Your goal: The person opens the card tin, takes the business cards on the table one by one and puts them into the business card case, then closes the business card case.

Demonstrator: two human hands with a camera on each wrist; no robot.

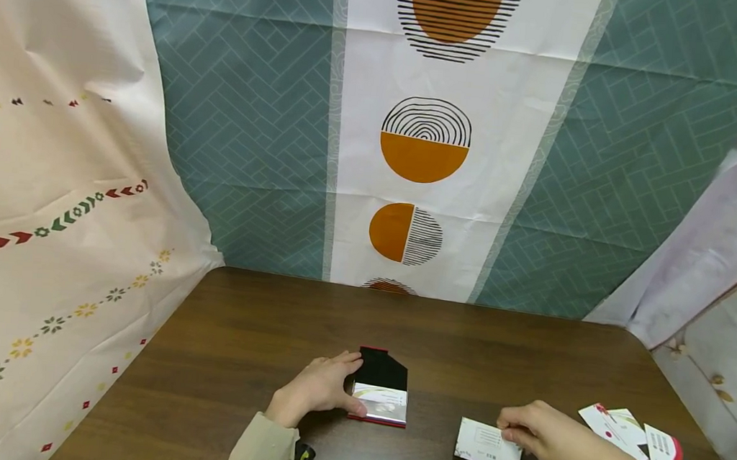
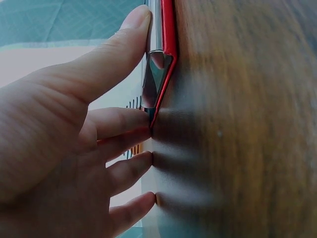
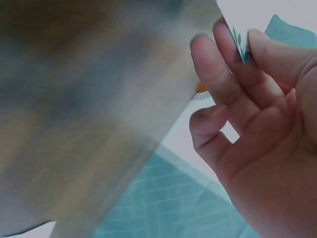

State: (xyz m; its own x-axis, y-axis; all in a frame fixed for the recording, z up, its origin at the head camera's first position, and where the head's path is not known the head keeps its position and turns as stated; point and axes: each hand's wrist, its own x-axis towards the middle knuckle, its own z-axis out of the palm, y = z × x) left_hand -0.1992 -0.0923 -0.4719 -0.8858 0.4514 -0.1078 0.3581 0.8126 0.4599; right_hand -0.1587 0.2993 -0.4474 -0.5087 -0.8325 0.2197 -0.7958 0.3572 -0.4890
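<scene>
A business card case (image 1: pixel 396 368) lies on the table with its black-lined lid laid back, a light card (image 1: pixel 378 393) showing over its silver body (image 2: pixel 155 25). My left hand (image 1: pixel 317 385) holds the case at its left side. The thumb (image 2: pixel 134 20) presses on the silver body; the index finger (image 2: pixel 124 121) touches the lid's edge, and other fingertips reach the table. To the right, my right hand (image 1: pixel 550 436) pinches a white business card (image 1: pixel 484 445) at its right end, between thumb and index finger. In the right wrist view, only that card's leaf-printed corner (image 3: pixel 241 42) shows.
Several loose cards (image 1: pixel 609 426) lie at the table's right side, one with a red-and-dark band (image 1: pixel 669 456). The brown wooden table (image 1: pixel 257 322) is bordered by a teal-and-white curtain (image 1: pixel 252 141) behind and patterned cloth (image 1: pixel 44 305) at the left.
</scene>
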